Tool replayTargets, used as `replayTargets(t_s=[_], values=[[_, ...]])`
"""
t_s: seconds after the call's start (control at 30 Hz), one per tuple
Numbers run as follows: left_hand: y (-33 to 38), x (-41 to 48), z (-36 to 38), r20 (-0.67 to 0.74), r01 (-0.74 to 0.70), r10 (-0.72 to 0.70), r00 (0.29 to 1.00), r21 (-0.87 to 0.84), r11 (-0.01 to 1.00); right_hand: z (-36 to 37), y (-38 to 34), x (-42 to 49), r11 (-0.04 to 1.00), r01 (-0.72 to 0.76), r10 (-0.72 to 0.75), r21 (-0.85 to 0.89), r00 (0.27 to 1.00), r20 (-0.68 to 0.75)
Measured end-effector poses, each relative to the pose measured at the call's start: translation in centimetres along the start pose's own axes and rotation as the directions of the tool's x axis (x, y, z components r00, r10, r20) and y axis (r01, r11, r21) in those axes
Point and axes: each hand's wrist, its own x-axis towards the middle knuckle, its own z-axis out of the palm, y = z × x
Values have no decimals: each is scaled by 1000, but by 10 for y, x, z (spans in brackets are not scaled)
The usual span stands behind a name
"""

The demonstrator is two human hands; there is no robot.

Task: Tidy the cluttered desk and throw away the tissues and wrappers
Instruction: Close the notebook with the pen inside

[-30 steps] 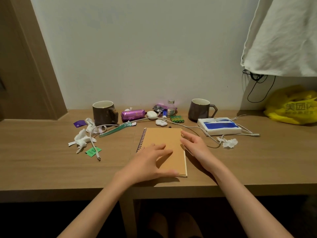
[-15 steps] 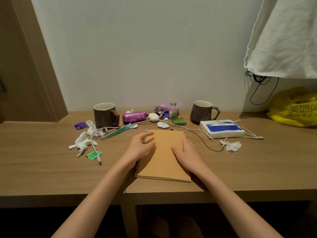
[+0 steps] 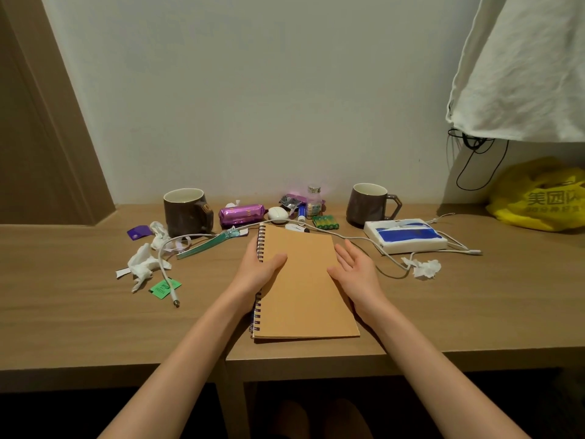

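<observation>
Left hand (image 3: pixel 258 269) clasps the notebook (image 3: pixel 304 296) at its spiral edge, thumb on cover; right hand (image 3: pixel 356 272), fingers straight together, rests against the opposite edge.

A matt kraft-paper notebook (image 3: pixel 300 280) is lying on the smooth wood-grain desk (image 3: pixel 63 327), a glossy purple foil wrapper (image 3: pixel 242 214) shining far behind.
</observation>
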Motion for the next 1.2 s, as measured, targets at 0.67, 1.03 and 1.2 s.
replayTargets(t_s=[0.67, 1.03, 1.2], values=[[76, -7, 53, -72, -322, 316, 946, -125, 938, -50, -55, -9, 980, 175, -185, -93, 976, -111], [110, 7, 149, 402, -380, 385, 831, -96, 920, -168, -58, 8, 984, 162, -118, 75, 905, -408], [73, 22, 183, 454, -617, 456, 766, 319, 719, -241, -40, 30, 992, 129, -104, 4, 821, -562]])
